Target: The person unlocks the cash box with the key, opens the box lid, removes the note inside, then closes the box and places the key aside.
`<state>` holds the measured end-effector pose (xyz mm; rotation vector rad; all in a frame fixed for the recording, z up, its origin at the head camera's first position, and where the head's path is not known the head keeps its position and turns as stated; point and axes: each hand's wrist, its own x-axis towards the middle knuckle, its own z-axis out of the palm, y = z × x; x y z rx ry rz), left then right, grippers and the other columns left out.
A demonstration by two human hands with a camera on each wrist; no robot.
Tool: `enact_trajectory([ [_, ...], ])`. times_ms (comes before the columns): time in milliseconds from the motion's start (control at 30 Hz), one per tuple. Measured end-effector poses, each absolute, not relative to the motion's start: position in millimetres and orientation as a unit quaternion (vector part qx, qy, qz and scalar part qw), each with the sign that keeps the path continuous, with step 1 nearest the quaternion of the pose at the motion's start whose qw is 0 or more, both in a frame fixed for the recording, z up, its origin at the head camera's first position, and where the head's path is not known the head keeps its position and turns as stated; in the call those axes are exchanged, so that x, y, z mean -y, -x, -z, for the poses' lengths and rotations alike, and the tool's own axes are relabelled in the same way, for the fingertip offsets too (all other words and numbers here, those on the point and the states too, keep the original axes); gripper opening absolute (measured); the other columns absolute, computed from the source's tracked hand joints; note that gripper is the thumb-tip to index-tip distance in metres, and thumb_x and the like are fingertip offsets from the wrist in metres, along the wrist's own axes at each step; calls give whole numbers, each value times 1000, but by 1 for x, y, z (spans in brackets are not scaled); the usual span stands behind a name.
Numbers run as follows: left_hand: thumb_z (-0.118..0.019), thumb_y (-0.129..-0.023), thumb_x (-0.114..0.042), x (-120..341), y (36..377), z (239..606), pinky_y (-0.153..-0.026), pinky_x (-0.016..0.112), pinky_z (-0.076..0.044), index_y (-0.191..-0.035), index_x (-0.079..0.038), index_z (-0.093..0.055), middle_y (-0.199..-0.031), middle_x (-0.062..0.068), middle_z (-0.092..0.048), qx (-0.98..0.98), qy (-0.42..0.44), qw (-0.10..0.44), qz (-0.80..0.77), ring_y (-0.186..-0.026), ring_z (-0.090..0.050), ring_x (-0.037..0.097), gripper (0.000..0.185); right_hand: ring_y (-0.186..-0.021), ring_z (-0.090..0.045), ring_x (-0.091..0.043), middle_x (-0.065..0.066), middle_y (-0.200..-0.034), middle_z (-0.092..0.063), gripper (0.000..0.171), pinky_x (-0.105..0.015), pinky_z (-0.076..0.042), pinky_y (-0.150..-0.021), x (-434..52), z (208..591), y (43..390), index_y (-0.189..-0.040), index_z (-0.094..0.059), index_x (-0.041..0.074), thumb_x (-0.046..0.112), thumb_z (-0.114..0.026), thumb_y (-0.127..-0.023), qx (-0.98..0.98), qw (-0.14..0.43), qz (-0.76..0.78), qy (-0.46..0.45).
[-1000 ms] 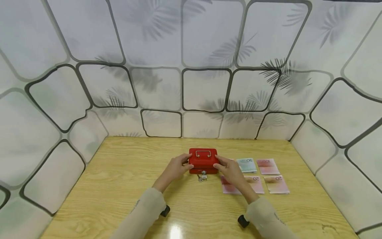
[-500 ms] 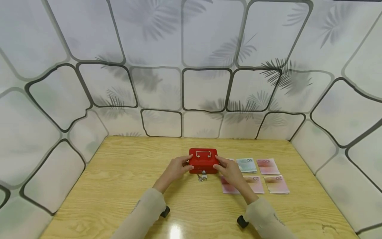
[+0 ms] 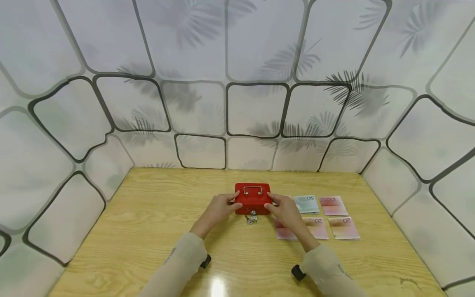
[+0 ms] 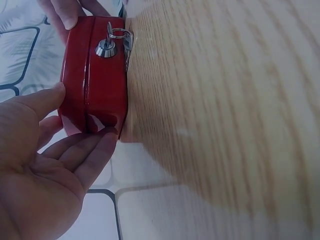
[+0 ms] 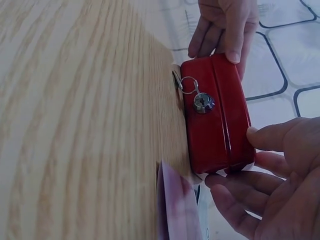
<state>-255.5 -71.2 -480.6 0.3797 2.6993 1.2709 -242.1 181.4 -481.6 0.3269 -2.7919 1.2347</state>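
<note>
A small red cash box (image 3: 253, 202) with a wire handle on its lid sits on the wooden table, lid down. A key (image 5: 202, 100) stands in its front lock, and another key (image 3: 249, 221) hangs from the ring. My left hand (image 3: 219, 208) holds the box's left end, thumb at the front edge of the lid and fingers along the side. At the opposite end, my right hand (image 3: 285, 209) grips the box the same way. In the left wrist view the fingertips (image 4: 107, 140) touch the lower side of the box.
Right of the box lie folded banknotes in two rows, among them a green 50 note (image 3: 306, 204), a pink 100 note (image 3: 333, 205) and a 20 note (image 3: 344, 228). Some notes are partly behind my right hand. A patterned cloth wall (image 3: 250, 152) rises behind the table (image 3: 156, 214).
Both hands stay at the ends of the cash box, which keeps its place. My right wrist has shifted slightly left, and the head view has tilted a little.
</note>
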Motion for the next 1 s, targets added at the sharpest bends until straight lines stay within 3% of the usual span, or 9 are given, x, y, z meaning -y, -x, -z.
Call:
enact_trajectory([
  [233,-71,-100,-31,70,254,481,-53,25,-38,-151,-10,-53,-140,25,-60,-898,-134,66,-414,-52,-34,9,57,-76,-64,-20,-22,-136,-63,49,-27,-46,-60,-178,481,236,-142,-61,0,18,-73,-98,910,38,-406,-75],
  [433,-70,-101,-32,71,253,480,-50,24,-35,-151,-11,-53,-135,24,-64,-902,-131,61,-407,-50,-31,10,57,-47,-50,-18,-22,-137,-62,52,-26,-43,-51,-175,487,233,-145,-59,3,19,-73,-98,896,47,-437,-68],
  [500,-70,-100,-32,71,253,481,-50,23,-34,-151,-11,-53,-141,24,-60,-903,-130,57,-407,-50,-30,9,57,-57,-64,-22,-24,-136,-62,54,-28,-49,-54,-174,487,232,-147,-56,0,19,-72,-99,894,49,-441,-64],
  [567,-70,-101,-31,70,253,481,-49,23,-34,-150,-11,-54,-136,25,-63,-902,-132,57,-407,-49,-31,9,56,-77,-72,-30,-27,-135,-63,55,-33,-57,-65,-172,485,229,-147,-55,-3,18,-72,-99,895,60,-439,-52],
  [667,-71,-100,-31,70,254,482,-49,23,-34,-150,-10,-55,-121,24,-69,-902,-133,57,-408,-49,-30,9,56,-102,-72,-35,-27,-123,-68,50,-43,-60,-80,-169,481,222,-140,-56,-7,17,-72,-98,889,95,-447,-22],
  [767,-70,-101,-31,69,254,481,-49,23,-34,-150,-11,-54,-103,22,-71,-903,-131,61,-406,-48,-30,9,56,-92,-71,-30,-19,-106,-71,39,-41,-60,-77,-166,478,213,-126,-63,-8,17,-73,-97,876,127,-465,9],
  [900,-70,-101,-31,69,254,480,-49,23,-34,-151,-13,-53,-109,23,-71,-904,-122,64,-405,-49,-30,10,56,-73,-69,-26,-15,-88,-71,27,-27,-53,-58,-161,478,203,-111,-67,-6,16,-73,-97,859,111,-499,19],
  [1000,-71,-100,-31,70,253,479,-50,24,-35,-150,-12,-54,-128,23,-68,-904,-119,60,-406,-50,-31,10,56,-64,-69,-30,-18,-84,-70,21,-23,-49,-50,-155,483,199,-107,-67,-5,14,-72,-98,846,69,-528,21],
])
